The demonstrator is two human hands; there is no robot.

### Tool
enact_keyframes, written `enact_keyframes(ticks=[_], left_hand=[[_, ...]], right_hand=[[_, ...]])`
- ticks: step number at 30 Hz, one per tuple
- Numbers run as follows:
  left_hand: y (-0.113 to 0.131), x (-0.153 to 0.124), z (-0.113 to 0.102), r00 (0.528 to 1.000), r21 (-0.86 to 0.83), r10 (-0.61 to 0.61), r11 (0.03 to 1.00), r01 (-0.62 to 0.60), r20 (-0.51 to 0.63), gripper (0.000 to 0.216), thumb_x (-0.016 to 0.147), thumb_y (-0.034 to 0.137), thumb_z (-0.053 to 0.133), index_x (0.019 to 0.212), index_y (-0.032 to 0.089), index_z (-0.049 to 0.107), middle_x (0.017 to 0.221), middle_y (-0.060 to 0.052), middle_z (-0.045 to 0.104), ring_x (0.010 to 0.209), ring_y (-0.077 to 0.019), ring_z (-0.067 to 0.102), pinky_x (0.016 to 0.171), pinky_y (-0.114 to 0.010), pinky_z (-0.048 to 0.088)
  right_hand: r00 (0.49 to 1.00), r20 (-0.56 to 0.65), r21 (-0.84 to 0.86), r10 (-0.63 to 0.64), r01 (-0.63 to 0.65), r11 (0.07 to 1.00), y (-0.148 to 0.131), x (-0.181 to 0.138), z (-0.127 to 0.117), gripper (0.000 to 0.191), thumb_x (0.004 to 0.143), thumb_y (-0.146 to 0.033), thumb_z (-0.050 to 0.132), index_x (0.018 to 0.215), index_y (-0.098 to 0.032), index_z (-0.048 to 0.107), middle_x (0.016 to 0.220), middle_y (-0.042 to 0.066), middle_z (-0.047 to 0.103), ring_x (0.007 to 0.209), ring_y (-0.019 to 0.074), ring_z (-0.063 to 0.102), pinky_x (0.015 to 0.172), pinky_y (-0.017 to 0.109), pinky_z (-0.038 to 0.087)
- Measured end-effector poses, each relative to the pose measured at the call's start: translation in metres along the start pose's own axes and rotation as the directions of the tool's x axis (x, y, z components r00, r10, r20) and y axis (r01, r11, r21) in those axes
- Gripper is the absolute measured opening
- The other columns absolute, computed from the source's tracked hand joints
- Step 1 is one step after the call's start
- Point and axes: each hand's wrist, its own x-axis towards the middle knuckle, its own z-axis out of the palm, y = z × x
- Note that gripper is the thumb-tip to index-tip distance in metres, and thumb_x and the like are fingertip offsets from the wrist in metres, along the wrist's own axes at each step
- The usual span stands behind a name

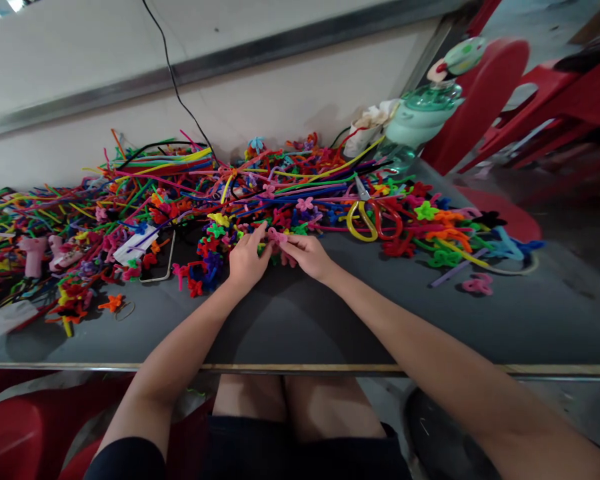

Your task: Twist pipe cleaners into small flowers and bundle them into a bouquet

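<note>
A pink pipe-cleaner flower (277, 236) is held up between my two hands, over the near edge of the pile. My left hand (249, 259) pinches it from the left with thumb and fingers. From the other side, my right hand (307, 255) grips it between thumb and forefinger. Just behind the hands, a lighter pink flower (305, 204) lies on the heap of pipe cleaners (260, 177). Scissors (364, 217) with one yellow and one red handle rest on the heap to the right, blades pointing away from me.
A teal water bottle (415, 120) stands at the back right by a white cup (360, 139) stuffed with tissue. Loose on the grey table (330, 313) lie a pink piece (477, 284) and an orange flower (112, 303). Red chairs (490, 100) stand at the right.
</note>
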Motion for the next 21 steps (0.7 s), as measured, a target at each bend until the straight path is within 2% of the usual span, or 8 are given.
enact_keyframes(ticks=[4,8,13,17,19,21], left_hand=[[0.001,-0.001,0.000,0.998,-0.086,-0.060,0.994,0.063,0.028,0.031,0.082,0.020,0.065,0.113,0.021,0.067,0.096,-0.006,0.075,0.091,-0.0189,0.070,0.081,-0.033,0.056],[0.003,-0.004,0.001,0.990,-0.153,-0.128,0.979,0.136,0.063,0.030,0.082,0.019,0.066,0.112,0.022,0.069,0.092,-0.004,0.076,0.084,-0.0177,0.072,0.080,-0.032,0.056],[0.005,-0.007,0.000,0.998,-0.079,-0.063,0.995,0.061,-0.021,0.027,0.078,0.019,0.068,0.104,0.025,0.072,0.087,-0.001,0.077,0.082,-0.0169,0.072,0.076,-0.030,0.056],[0.005,-0.006,-0.002,0.996,-0.005,0.005,1.000,-0.005,-0.084,0.021,0.078,0.021,0.068,0.097,0.025,0.074,0.081,-0.001,0.076,0.079,-0.0170,0.071,0.074,-0.030,0.055],[0.006,-0.005,-0.003,0.998,-0.058,-0.029,0.998,0.026,-0.055,0.020,0.077,0.023,0.068,0.096,0.024,0.074,0.078,-0.002,0.075,0.073,-0.0157,0.069,0.071,-0.029,0.054],[0.007,-0.004,-0.002,0.992,-0.204,-0.124,0.971,0.127,0.026,0.021,0.077,0.026,0.069,0.096,0.021,0.073,0.075,-0.002,0.074,0.064,-0.0128,0.064,0.064,-0.026,0.052]], right_hand=[[0.999,-0.046,-0.090,-0.008,0.004,0.996,-0.001,-0.003,0.000,0.044,0.081,-0.055,0.060,0.093,-0.014,0.069,0.066,0.002,0.063,0.052,0.0118,0.055,0.048,0.025,0.041],[0.993,-0.097,-0.253,-0.072,0.045,0.966,-0.002,-0.007,0.001,0.041,0.085,-0.051,0.057,0.098,-0.014,0.069,0.067,0.003,0.063,0.055,0.0138,0.057,0.056,0.027,0.044],[0.976,-0.027,-0.459,-0.215,0.179,0.870,-0.002,-0.008,-0.001,0.034,0.092,-0.044,0.049,0.099,-0.017,0.068,0.075,0.005,0.067,0.059,0.0142,0.057,0.058,0.027,0.042],[0.953,0.034,-0.615,-0.301,0.257,0.745,-0.001,-0.008,-0.007,0.031,0.093,-0.040,0.048,0.103,-0.018,0.068,0.093,0.009,0.072,0.075,0.0191,0.063,0.065,0.030,0.044],[0.944,0.024,-0.652,-0.330,0.265,0.711,-0.001,-0.008,-0.010,0.031,0.094,-0.039,0.047,0.103,-0.018,0.068,0.097,0.010,0.072,0.081,0.0207,0.064,0.068,0.031,0.044],[0.946,0.026,-0.638,-0.324,0.265,0.723,-0.003,-0.008,-0.012,0.031,0.095,-0.038,0.044,0.097,-0.018,0.067,0.089,0.009,0.071,0.076,0.0193,0.064,0.066,0.030,0.043]])
